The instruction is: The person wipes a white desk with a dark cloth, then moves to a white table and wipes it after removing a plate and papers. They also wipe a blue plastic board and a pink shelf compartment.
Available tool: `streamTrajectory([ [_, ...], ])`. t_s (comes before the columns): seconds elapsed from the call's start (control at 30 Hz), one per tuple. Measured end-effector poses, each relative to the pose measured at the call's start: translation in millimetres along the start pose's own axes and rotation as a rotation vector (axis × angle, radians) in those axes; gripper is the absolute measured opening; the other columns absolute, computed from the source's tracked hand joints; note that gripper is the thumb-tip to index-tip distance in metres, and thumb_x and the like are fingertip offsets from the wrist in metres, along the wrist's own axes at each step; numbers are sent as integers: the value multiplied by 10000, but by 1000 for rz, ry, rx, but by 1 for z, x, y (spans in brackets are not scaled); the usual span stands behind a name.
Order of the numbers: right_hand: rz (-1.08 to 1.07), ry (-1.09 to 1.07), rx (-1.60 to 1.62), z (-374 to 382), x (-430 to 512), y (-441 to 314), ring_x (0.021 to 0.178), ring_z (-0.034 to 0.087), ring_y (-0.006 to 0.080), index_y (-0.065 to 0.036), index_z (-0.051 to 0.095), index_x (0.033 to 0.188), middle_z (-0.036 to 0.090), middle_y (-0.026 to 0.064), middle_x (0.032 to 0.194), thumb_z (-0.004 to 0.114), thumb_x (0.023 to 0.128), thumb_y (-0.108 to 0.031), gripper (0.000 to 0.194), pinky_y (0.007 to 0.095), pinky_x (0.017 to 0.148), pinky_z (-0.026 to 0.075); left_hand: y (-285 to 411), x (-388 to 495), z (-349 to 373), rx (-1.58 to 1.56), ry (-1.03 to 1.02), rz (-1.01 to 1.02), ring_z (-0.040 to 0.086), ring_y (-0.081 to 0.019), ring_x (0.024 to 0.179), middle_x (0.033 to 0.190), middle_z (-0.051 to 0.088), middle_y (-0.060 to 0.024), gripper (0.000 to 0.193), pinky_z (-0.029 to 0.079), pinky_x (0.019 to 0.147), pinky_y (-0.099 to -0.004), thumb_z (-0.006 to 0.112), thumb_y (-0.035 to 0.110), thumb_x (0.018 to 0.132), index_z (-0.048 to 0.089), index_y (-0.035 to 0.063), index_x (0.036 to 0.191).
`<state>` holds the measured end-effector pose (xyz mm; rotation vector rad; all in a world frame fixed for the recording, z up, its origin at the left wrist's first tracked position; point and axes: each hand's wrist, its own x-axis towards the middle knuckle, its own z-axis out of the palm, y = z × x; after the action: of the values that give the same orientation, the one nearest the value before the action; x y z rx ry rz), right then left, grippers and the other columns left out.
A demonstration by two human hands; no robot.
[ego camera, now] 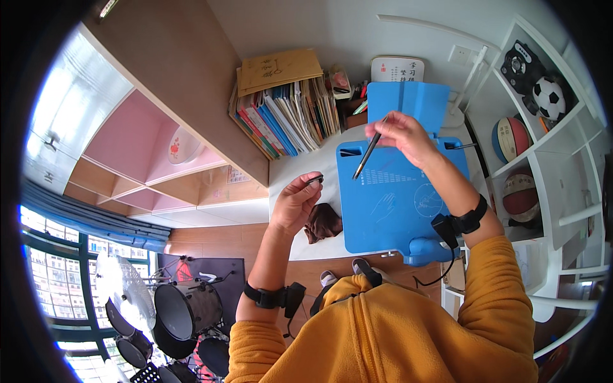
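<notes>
In my right hand [409,139] is a slim black pen [368,158], pinched near its upper end. It slants down to the left, its tip over a blue plastic writing board [376,230] printed with white text and hand drawings. My left hand [293,206] pinches a small dark piece [314,179] between thumb and fingertips; it looks like a pen cap. That hand is held apart from the pen, left of the board. Below it a dark brown cloth item [324,221] lies on the white desktop [306,163], beside the board's left edge.
Upright books and folders [287,119] stand at the back, brown envelopes [280,69] on top. A pen holder [355,107] and the board's raised blue panel [409,103] are behind. White shelves with balls [512,139] flank the right; a wooden cabinet [191,62] flanks the left.
</notes>
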<state>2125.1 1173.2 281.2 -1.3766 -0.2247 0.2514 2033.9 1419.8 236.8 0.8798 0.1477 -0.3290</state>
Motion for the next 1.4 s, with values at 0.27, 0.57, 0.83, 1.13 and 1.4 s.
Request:
streamTrajectory([
  [0.27,-145,-421,-735,64,-30,-6,553,495,99,-50,537,1004,498,38,603,444,878,-251,254,250,502,406,23,-4,2,94,-49,75,548,-100,808,902,571,-33,149,449,746,-200,530,66,819,542,29,964],
  [0.57,-15,-545,-821,87,-21,-4,621,532,153,-17,453,1166,568,88,678,433,853,-108,326,280,587,427,33,-11,-7,327,20,118,553,-93,774,848,577,-29,184,444,725,-203,580,93,791,548,17,956],
  [0.83,-6,-602,-711,101,-16,-2,607,525,147,-12,436,1157,557,69,653,415,839,-85,327,277,591,425,33,-7,3,579,6,174,553,-87,685,767,593,-48,194,451,659,-204,582,77,783,566,-17,952],
  [1.13,9,-569,-535,80,0,20,594,473,94,-61,468,1142,538,28,663,456,834,-100,311,262,556,407,30,12,4,728,-98,157,563,-106,737,845,595,-78,291,456,678,-214,550,122,816,510,-61,1039],
  [1.4,-109,212,-775,-1,87,78,680,583,185,-15,534,869,603,95,748,561,773,-266,270,297,623,444,6,27,-55,755,175,85,542,-151,908,1055,540,-84,388,430,750,-247,486,219,855,424,9,1175],
])
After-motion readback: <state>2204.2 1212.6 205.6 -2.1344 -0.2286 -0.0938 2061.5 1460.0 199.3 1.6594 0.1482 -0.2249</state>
